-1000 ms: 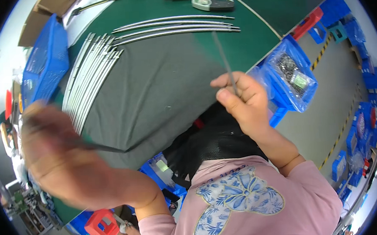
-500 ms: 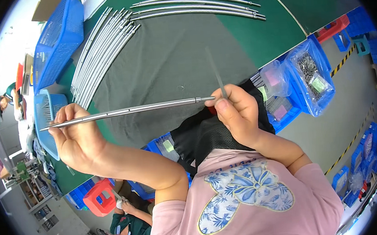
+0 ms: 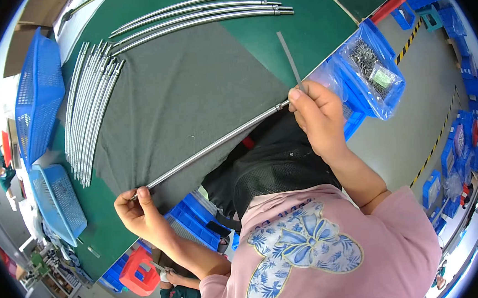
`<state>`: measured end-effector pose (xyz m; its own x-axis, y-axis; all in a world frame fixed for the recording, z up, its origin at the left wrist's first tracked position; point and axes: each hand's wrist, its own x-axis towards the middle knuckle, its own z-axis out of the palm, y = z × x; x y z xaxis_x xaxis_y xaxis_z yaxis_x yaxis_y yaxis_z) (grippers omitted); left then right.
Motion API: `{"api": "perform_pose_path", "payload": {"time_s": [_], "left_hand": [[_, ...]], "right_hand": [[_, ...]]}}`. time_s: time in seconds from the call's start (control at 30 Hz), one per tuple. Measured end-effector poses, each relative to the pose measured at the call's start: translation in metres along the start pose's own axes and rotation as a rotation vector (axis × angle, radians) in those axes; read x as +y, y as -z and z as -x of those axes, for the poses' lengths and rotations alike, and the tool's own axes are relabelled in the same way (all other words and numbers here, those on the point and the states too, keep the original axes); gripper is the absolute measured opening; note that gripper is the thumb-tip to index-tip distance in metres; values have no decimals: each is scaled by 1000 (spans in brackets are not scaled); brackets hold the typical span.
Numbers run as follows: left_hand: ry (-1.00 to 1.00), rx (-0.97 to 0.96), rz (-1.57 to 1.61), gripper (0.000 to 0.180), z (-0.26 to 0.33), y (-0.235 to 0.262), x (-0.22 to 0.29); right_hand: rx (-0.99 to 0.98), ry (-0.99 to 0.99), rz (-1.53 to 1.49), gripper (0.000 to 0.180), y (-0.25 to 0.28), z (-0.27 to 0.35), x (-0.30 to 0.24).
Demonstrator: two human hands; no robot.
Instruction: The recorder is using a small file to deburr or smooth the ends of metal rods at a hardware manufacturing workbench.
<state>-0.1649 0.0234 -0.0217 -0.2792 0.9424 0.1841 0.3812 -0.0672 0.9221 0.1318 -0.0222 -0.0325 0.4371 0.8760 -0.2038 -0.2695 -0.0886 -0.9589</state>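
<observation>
A slim silver metal rod (image 3: 211, 147) stretches between my hands, slanting up to the right over the dark grey cloth (image 3: 190, 80). My left hand (image 3: 144, 214) pinches its lower left end between thumb and fingers. At the other end, just past a collar on the rod, my right hand (image 3: 319, 113) closes round the tip. A thin grey flat strip (image 3: 288, 57) also sticks up out of the right hand's grip. Many similar rods (image 3: 89, 112) lie side by side at the cloth's left edge, and several more (image 3: 202, 16) lie along its far edge.
Two blue plastic baskets (image 3: 39, 102) (image 3: 60, 203) stand at the left of the green table (image 3: 264, 36). On the right, a blue bin (image 3: 375, 76) holds a clear bag of small metal parts. A red stool (image 3: 139, 272) and a seated person (image 3: 180, 297) are at the lower left.
My left hand has moved right and toward me, and my right hand a little right and away, so the rod now slants up to the right. The view has shifted.
</observation>
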Motion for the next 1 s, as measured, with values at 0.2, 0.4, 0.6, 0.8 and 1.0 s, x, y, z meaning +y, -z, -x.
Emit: {"api": "perform_pose_path", "payload": {"time_s": [0.2, 0.4, 0.6, 0.8, 1.0], "left_hand": [[-656, -8, -776, 19, -10, -9, 4], [-665, -443, -285, 21, 7, -90, 65], [-726, -603, -152, 19, 12, -150, 67], [-689, -578, -132, 16, 13, -151, 66], [-693, -563, -111, 16, 13, -153, 66]], "right_hand": [[91, 14, 2, 25, -5, 2, 0], [76, 67, 39, 24, -10, 3, -10], [67, 111, 198, 25, -8, -2, -3], [-59, -15, 316, 25, 3, 25, -8], [-96, -10, 267, 23, -4, 30, -4]]}}
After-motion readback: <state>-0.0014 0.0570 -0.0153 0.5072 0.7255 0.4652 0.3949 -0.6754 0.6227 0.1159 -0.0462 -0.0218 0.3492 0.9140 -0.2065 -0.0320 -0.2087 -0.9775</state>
